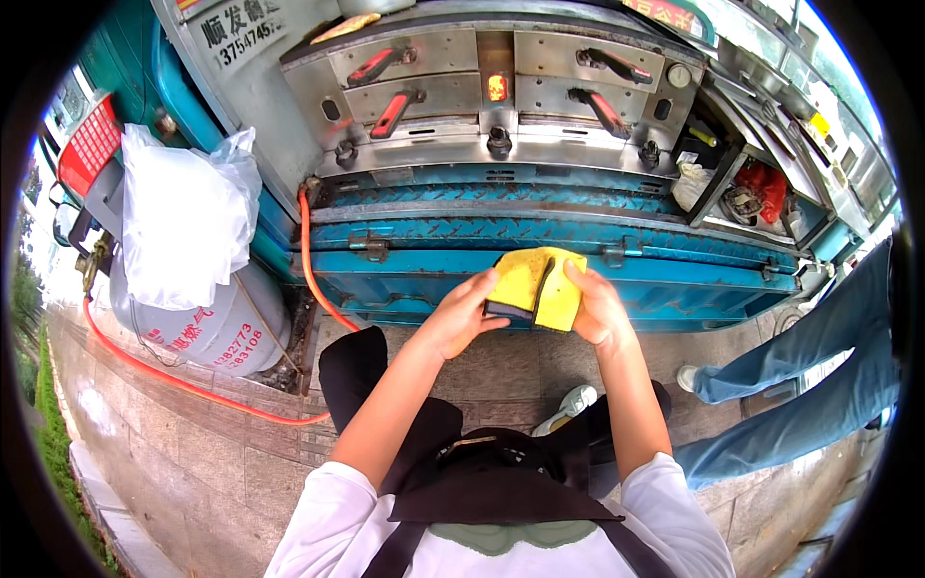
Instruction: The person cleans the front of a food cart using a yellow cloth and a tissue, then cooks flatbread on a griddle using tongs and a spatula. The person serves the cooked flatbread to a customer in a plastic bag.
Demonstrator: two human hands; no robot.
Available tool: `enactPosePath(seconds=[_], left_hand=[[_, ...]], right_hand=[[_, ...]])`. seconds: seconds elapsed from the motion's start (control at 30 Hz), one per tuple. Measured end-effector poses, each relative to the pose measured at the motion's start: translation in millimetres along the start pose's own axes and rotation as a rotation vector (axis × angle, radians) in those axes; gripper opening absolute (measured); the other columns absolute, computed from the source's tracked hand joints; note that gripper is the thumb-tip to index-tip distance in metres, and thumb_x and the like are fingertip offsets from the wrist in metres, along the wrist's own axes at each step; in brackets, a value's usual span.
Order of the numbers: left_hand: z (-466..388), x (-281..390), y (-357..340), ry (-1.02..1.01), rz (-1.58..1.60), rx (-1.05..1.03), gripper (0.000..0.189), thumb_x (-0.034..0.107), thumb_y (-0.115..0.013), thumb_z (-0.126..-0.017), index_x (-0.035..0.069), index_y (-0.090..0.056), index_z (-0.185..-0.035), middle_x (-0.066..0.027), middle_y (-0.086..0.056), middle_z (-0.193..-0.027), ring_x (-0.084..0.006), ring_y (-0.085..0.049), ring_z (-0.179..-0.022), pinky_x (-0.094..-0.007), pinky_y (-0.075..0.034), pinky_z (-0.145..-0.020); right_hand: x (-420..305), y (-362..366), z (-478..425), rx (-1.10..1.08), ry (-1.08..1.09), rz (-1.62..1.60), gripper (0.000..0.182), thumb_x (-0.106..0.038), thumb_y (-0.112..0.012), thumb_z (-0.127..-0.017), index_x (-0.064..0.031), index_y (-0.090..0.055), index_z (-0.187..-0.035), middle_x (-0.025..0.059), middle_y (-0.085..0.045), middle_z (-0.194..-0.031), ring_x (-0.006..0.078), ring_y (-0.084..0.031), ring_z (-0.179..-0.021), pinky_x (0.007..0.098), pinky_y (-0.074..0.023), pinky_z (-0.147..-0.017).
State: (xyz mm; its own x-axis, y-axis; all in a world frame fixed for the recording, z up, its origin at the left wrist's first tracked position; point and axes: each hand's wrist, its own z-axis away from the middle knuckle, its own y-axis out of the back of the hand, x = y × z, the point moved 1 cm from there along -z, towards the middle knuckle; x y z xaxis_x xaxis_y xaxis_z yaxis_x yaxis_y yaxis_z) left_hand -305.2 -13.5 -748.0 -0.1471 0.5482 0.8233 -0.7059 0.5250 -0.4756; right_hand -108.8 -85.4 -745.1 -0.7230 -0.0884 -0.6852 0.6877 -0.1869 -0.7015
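A yellow cloth with a dark grey underside (522, 278) is folded between my two hands, in front of the blue metal base of a cooking stand. My left hand (462, 311) grips its left side, thumb on top. On the right side my right hand (600, 303) pinches the cloth, also with the thumb on the yellow face. Beyond it stands a stainless steel double-drawer oven (498, 155) with red-and-black handles (392, 115) and black knobs (499, 142). The fingers under the cloth are partly hidden.
At left, a grey gas cylinder (253, 325) is partly covered by a white plastic bag (188, 217); an orange hose (307, 253) runs from the oven. A person in jeans (809, 397) stands at right, below a shelf holding a red bag (766, 189). A flatbread (345, 29) lies on the oven top.
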Motion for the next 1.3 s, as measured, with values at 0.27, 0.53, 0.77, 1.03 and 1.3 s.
enactPosePath(seconds=[0.27, 0.53, 0.77, 1.03, 1.3], left_hand=[[-12.8, -18.4, 32.6, -0.011, -0.135, -0.012, 0.040, 0.021, -0.059, -0.090, 0.007, -0.049, -0.126, -0.0047, -0.059, -0.106, -0.0131, -0.059, -0.092, -0.0276, -0.048, -0.079], [25.2, -40.8, 91.0, -0.008, 0.003, 0.231, 0.032, 0.017, -0.054, -0.093, 0.007, -0.050, -0.123, -0.0048, -0.060, -0.101, -0.0144, -0.060, -0.087, -0.0287, -0.048, -0.079], [27.5, -51.4, 113.4, 0.029, 0.214, 0.284, 0.026, 0.014, -0.053, -0.093, 0.005, -0.053, -0.117, -0.0053, -0.059, -0.093, -0.0155, -0.059, -0.081, -0.0308, -0.048, -0.075], [7.7, -41.3, 113.1, -0.016, 0.358, 0.304, 0.023, 0.016, -0.052, -0.094, 0.004, -0.053, -0.114, -0.0037, -0.057, -0.087, -0.0148, -0.056, -0.079, -0.0304, -0.047, -0.075], [7.5, -35.7, 99.5, 0.012, 0.345, 0.294, 0.021, 0.016, -0.051, -0.095, 0.004, -0.056, -0.111, -0.0037, -0.059, -0.087, -0.0145, -0.058, -0.080, -0.0288, -0.048, -0.077]], right_hand=[[-16.6, 26.5, -4.1, 0.060, -0.026, 0.067, 0.034, -0.007, -0.065, -0.082, -0.0004, -0.057, -0.114, 0.0116, -0.064, -0.104, 0.0230, -0.064, -0.091, 0.0342, -0.0523, -0.082], [-184.5, 159.6, -102.9, 1.052, 0.760, 1.935, 0.024, -0.012, -0.059, -0.081, -0.0126, -0.062, -0.105, 0.0175, -0.067, -0.083, 0.0340, -0.065, -0.080, 0.0420, -0.0522, -0.068], [-128.4, 163.0, -208.0, 1.130, -0.078, 2.114, 0.031, -0.028, -0.042, -0.092, -0.0126, -0.062, -0.109, 0.0129, -0.066, -0.105, 0.0300, -0.064, -0.099, 0.0412, -0.0511, -0.082], [-0.6, -8.3, -263.1, 0.581, 0.002, 2.177, 0.029, -0.024, -0.042, -0.092, -0.0110, -0.067, -0.093, 0.0114, -0.068, -0.095, 0.0276, -0.067, -0.089, 0.0386, -0.0541, -0.073], [70.5, -64.6, -298.5, -0.100, 0.361, 1.967, 0.024, -0.021, -0.048, -0.084, -0.0091, -0.067, -0.091, 0.0147, -0.067, -0.093, 0.0326, -0.064, -0.088, 0.0408, -0.0504, -0.075]])
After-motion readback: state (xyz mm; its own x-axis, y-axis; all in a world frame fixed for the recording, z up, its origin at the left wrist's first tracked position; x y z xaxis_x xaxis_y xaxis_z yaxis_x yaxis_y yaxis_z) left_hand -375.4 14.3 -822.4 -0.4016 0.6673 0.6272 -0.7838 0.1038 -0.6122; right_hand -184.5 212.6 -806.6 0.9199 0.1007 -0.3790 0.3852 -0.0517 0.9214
